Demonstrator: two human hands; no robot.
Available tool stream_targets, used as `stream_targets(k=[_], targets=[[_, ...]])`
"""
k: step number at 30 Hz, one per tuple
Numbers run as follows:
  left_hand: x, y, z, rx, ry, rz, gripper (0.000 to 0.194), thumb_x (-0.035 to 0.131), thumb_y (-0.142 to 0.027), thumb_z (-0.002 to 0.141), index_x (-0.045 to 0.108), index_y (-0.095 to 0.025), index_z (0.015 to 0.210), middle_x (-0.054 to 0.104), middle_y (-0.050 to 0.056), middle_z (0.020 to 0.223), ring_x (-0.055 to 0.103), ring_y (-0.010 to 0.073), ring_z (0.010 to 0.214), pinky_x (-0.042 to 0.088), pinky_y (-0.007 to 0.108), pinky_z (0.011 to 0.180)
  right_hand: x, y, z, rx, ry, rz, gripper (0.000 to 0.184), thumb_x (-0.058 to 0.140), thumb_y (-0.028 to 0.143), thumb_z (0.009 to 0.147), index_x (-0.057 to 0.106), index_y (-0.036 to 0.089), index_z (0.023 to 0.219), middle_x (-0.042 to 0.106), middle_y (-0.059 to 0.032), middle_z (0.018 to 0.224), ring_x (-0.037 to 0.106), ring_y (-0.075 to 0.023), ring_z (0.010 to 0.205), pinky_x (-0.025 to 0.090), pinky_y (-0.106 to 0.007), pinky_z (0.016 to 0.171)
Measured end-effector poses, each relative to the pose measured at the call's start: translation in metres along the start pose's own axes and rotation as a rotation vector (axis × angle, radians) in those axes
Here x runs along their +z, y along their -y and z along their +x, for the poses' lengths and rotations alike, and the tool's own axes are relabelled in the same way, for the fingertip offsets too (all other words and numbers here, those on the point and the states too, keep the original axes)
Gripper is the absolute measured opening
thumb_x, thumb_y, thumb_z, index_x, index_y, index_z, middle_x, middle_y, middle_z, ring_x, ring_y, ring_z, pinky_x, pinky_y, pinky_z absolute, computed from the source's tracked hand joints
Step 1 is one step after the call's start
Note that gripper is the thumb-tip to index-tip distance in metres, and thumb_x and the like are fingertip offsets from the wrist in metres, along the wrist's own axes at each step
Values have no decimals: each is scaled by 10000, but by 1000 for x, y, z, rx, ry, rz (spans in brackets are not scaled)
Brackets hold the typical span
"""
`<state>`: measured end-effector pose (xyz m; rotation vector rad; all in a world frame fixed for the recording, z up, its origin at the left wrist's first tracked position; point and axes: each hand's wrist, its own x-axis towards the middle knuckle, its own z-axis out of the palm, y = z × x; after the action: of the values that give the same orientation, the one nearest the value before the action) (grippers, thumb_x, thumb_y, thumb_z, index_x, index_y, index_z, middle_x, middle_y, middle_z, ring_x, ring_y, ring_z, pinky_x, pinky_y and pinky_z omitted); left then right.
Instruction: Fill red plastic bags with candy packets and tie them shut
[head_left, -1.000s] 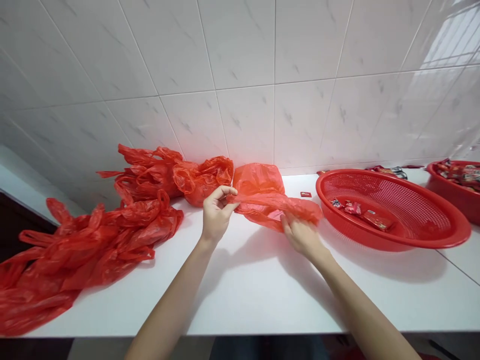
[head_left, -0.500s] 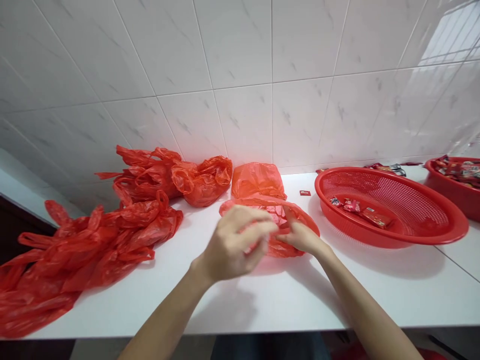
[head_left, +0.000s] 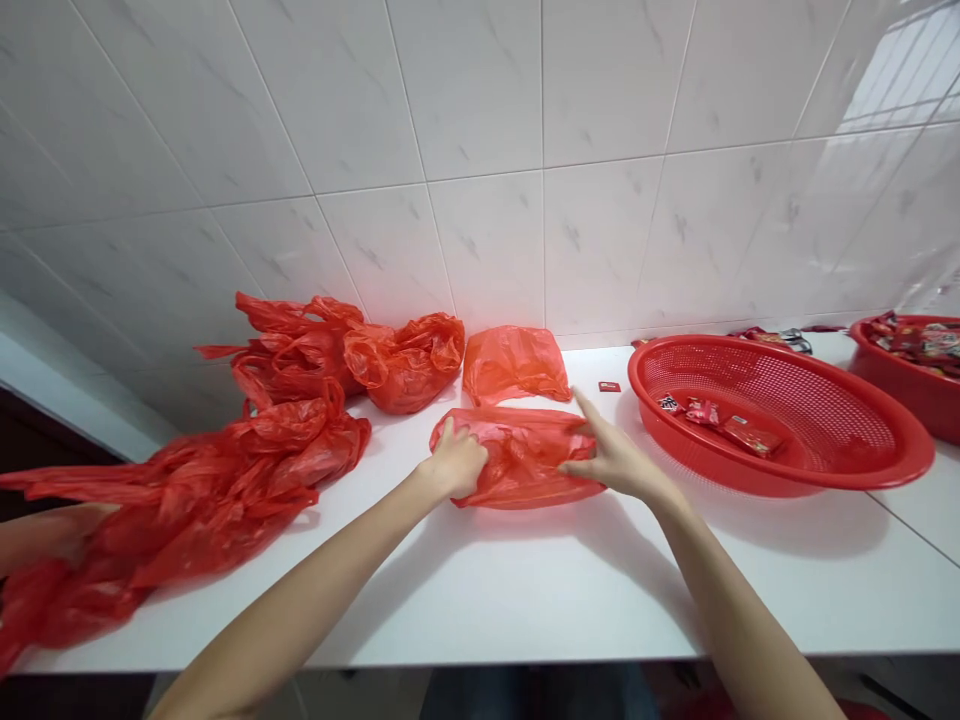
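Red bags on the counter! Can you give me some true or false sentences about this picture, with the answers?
The left hand is on a flattened red plastic bag. True.

The right hand is holding the red mesh basket. False: it touches the bag's right end, and the basket sits apart.

Small red packets lie inside the basket. True.

The pile of red bags is right of the basket. False: it is far to the left.

Another person's hand is beside the pile. True.
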<state>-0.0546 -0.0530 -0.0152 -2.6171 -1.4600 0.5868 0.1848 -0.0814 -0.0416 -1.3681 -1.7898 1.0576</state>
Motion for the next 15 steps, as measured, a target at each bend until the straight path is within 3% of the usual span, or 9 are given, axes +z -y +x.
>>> stream_targets(k=[3,7,9,11,13,15], targets=[[3,2,-3,22,39,-1,199,634,-36,678,756,-150,786,744,179,957,626,354,1106,362,489,1044,3,-3,6,-17,-303,-88,914,638,239,787,205,177,1589,693,-41,894,630,-191,665,530,-361,697],[3,-2,-3,65,19,-13,212,624,-26,686,753,-161,787,743,173,972,609,355,1125,338,517,1062,2,-6,13,-163,-589,206,632,689,359,722,542,174,1308,704,-108,1076,619,-156,604,524,-336,623],[0,-6,-2,79,16,-4,236,612,-21,691,755,-157,821,737,179,1013,594,363,1152,340,539,1068,-2,-8,14,-181,-668,361,517,716,411,693,591,172,1134,706,-116,1062,597,-144,569,489,-303,536],[-3,-9,-3,84,41,18,273,594,-10,695,756,-158,858,729,179,1049,582,367,1174,348,563,1067,-5,-9,15,-206,-718,392,429,722,426,701,595,177,1027,710,-75,918,578,-144,556,476,-291,525],[-5,-13,-4,82,74,23,310,576,8,698,755,-159,890,724,176,1065,571,369,1194,348,584,1073,-4,-10,15,-286,-776,266,330,700,421,752,604,189,966,695,-49,838,590,-164,607,503,-314,596],[-6,-15,-4,85,88,6,336,562,25,704,752,-147,921,721,181,1065,566,373,1205,338,596,1088,2,-12,16,-397,-778,13,284,667,423,814,621,200,983,707,-72,910,640,-218,782,524,-367,741]])
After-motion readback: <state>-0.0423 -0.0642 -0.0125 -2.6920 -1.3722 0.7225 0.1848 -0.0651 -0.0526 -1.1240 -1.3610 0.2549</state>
